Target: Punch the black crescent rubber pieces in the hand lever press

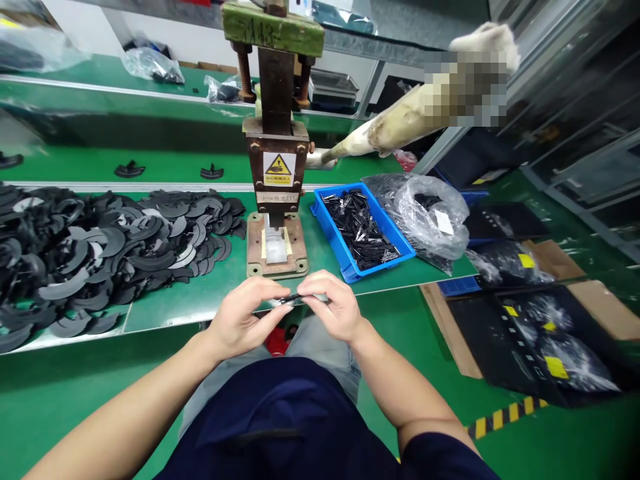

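Observation:
Between my two hands, at the bench's front edge, is a small black plastic part. The thumb and fingers of my left hand pinch its left end. On its other end, my right hand has closed in the same way. Fingertips cover much of the part, so its full shape is hidden. Just beyond my hands stands a hand press with a yellow warning label. On its base plate sits a pale, translucent fixture below the ram.
A heap of black curved parts covers the bench's left side. Right of the press stands a blue bin of small black parts, beside a clear plastic bag. The press's wrapped lever reaches up to the right. Opened cartons stand lower right.

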Available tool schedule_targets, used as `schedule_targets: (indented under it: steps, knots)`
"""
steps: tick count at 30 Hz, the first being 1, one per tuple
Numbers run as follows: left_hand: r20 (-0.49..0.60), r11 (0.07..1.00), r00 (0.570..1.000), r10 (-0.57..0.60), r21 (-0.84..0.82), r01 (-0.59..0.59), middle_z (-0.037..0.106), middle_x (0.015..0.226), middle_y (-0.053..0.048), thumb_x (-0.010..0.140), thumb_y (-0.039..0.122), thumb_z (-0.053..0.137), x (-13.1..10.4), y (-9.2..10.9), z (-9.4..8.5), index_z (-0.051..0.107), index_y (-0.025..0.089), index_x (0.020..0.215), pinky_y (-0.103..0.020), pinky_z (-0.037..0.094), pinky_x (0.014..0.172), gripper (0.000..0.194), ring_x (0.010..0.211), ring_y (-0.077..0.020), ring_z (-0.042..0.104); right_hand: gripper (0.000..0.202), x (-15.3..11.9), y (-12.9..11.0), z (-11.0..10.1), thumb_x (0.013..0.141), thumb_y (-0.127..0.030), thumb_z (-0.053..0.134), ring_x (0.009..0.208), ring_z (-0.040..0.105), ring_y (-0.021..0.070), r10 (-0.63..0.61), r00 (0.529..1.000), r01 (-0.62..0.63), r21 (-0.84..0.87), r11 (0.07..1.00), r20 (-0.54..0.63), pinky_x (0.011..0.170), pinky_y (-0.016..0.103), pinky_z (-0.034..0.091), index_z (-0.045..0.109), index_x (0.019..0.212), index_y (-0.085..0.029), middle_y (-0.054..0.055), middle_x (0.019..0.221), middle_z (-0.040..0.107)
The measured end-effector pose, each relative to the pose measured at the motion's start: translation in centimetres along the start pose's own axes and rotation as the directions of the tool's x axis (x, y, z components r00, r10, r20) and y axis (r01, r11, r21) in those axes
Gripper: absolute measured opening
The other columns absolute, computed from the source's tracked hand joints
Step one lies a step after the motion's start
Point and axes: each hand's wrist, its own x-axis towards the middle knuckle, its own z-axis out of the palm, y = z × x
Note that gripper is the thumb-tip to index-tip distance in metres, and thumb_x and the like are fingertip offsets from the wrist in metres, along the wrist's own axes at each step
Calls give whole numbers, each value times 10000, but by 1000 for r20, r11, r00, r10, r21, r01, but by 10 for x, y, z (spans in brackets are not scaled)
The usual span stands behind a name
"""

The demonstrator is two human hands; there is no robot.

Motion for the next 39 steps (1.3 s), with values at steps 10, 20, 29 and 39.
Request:
schedule_targets:
  steps: [10,20,29,39]
  knots:
    - [-64,930,972,-227,283,235,812,1047,-75,1015,322,650,12,-83,-25,764,218,1049,-337,603,938,158,976,-206,761,350,47,0,-42,968,-354,703,1219,675,235,32,987,-67,-221,973,-156,1101,468,597,643,1298,-253,103,1279,687]
    - [212,855,954,-211,514,75,798,1191,-98,1021,281,511,56,-153,-24,810,219,1117,-420,587,1018,321,1127,-277,736,539,199,-51,-87,921,-705,664,1072,696,193,-349,898,337,-92,937,-267,1072,452,613,573,1256,-293,37,1172,631]
    - [199,889,964,-177,454,70,793,1158,-101,1024,224,518,55,-151,-18,805,214,1137,-420,577,1047,308,1125,-252,729,230,96,-25,-41,875,-288,727,811,685,195,-375,894,334,-191,923,-246,1028,555,588,565,713,-268,-39,687,598]
    - [34,559,883,-469,785,266,742,1218,-166,1015,376,586,19,-131,-102,729,190,1227,-502,493,1031,316,1165,-356,654,172,72,3,-30,827,-279,758,871,734,230,-371,886,313,-231,921,-279,1132,646,548,619,730,-306,-48,699,663]
